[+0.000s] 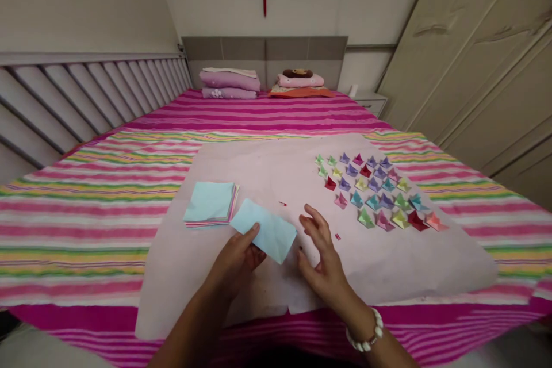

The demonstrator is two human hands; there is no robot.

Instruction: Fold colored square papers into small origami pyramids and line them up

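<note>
Head view: light-blue rectangular piece of thin paper sits above a large pale sheet spread on the pink, yellow and green striped bedcover. It is tilted, its right end lower in view than its left. Probably folded double; layer count cannot be confirmed from here.

Left hand: closed in a pinch on the paper's near edge, thumb flat on top, fingers curled underneath. Right hand: empty, thumb and fingers well parted, fingertips just beside the paper's right end, apart from it.

Left of the paper, near its corner: squared stack of coloured paper squares, light blue uppermost. Right, well apart: rows of small multicoloured folded-paper shapes. Beyond the paper: tiny red-tipped sliver, material unclear.

Handling estimate: very light; flexible across the flat, somewhat stiffer along any crease. Slip risk low under a light pinch. Likely to crumple or take stray creases if squeezed, and could tear if pulled hard. Best holds: thumb-and-finger pinch at the long near edge, as the left hand has it, plus the free right-hand corners; fingertips only, keeping pressure off the middle.
</note>
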